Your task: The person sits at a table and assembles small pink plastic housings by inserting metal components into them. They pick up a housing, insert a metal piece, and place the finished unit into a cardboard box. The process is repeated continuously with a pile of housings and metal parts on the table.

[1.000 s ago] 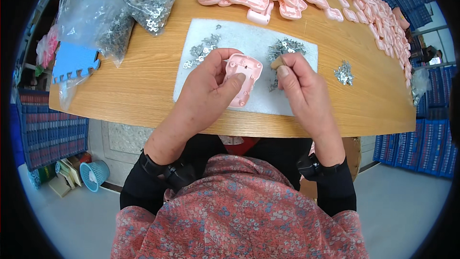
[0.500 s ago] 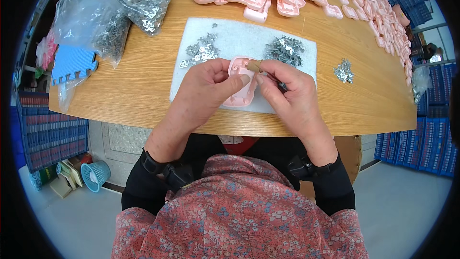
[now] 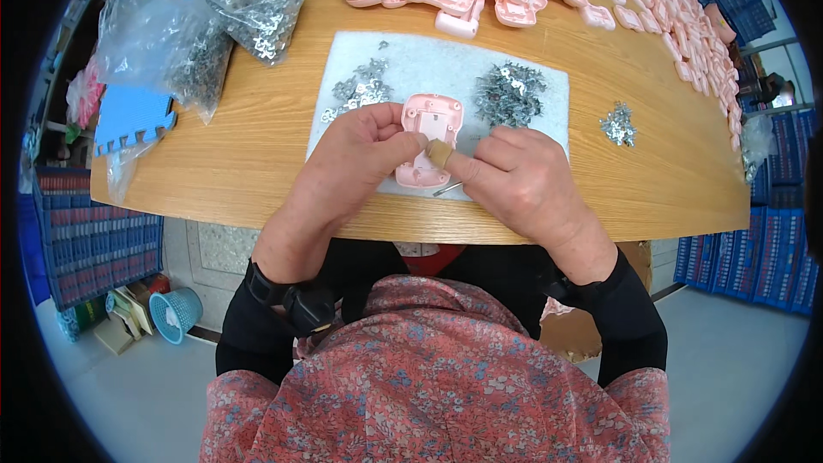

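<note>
our right grip (image 3: 523,178) has moved down the pink shell (image 3: 435,120) and curls around a thin metal rod (image 3: 447,189). our left grip (image 3: 356,154) pinches the shell's side, over the white pad (image 3: 437,60) on our desk (image 3: 669,176).

Pink shell (image 3: 433,123), wht mat (image 3: 437,60), brn woodgrain tbl (image 3: 656,176), red floral top (image 3: 437,377), L-rim bag (image 3: 84,96) prob. pink.

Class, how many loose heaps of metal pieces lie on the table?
3: a left heap and a right heap on the white mat, and a small heap on the table, right of the mat. Others may be hidden.
</note>
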`<action>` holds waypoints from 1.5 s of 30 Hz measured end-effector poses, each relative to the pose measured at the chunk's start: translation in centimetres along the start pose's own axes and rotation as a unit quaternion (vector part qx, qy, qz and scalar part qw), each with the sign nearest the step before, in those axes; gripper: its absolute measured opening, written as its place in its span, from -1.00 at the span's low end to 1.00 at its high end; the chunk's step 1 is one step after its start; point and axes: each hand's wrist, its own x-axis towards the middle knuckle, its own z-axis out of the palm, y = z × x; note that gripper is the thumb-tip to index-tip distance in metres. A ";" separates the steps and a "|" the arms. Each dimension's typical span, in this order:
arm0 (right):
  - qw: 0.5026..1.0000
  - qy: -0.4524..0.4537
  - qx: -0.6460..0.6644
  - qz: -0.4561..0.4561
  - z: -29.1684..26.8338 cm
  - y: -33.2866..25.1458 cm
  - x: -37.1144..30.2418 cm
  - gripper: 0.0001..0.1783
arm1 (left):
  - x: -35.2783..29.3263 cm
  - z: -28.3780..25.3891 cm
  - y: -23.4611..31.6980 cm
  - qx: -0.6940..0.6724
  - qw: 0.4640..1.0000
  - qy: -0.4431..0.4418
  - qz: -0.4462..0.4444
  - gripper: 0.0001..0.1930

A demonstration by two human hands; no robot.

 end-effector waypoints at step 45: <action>0.705 0.107 0.570 0.407 0.8 -1.4 -1.6 -0.77 | 0.5 3.1 0.6 -0.134 0.989 0.064 0.029 -0.61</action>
